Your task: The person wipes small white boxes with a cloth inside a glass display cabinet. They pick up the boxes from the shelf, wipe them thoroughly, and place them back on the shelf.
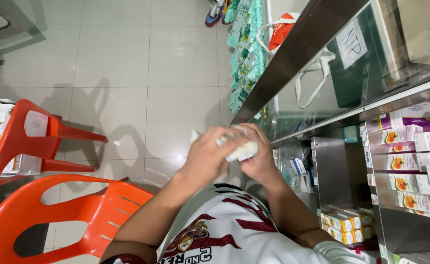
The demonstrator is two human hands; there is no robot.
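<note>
Both my hands are raised together in front of my chest, above the tiled floor. My left hand (206,155) and my right hand (260,159) are closed around a small white packet (240,149), partly hidden by my fingers. A white corner of it pokes out above my left hand. The motion is a little blurred. Just to my right stand metal shelves (339,176) stacked with small medicine boxes.
An orange plastic chair (53,215) stands at my lower left, and another orange chair (26,142) holds small boxes. Rows of white, orange and purple boxes (410,161) fill the shelves. Green patterned packets (247,54), white bags and a person's shoes (216,12) lie by the counter.
</note>
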